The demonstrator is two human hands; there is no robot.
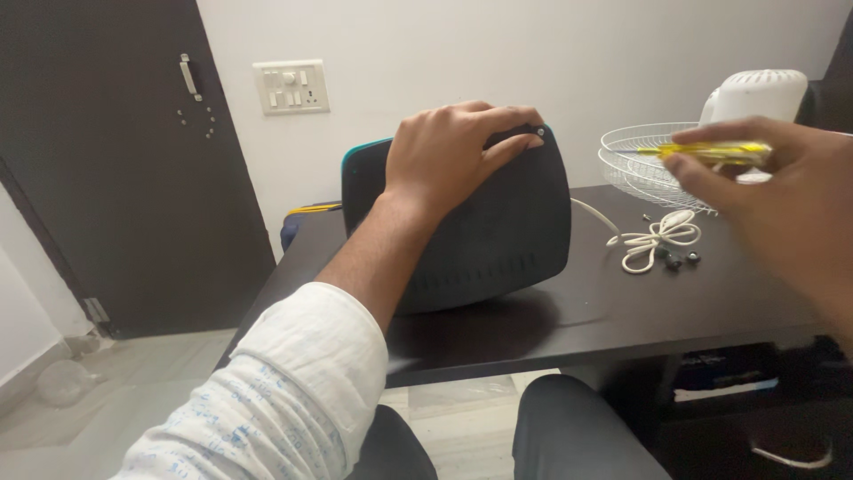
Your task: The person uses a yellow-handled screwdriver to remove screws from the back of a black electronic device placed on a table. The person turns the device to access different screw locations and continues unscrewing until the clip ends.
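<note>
Presently, left hand [449,151] grasps the top edge of a dark fan base [462,222], upright mid-bench [622,311]. Right hand [782,187] pinches a yellow screwdriver [711,151]; wire grille [644,164], cord [657,238] and loose screws [677,258] already lie apart near the far right corner.

Dark table [622,316]: black panel [480,240], white cord [657,238], wire grille [644,164].

White wall [533,53], dark door [115,160], dark desk [622,311]
</note>
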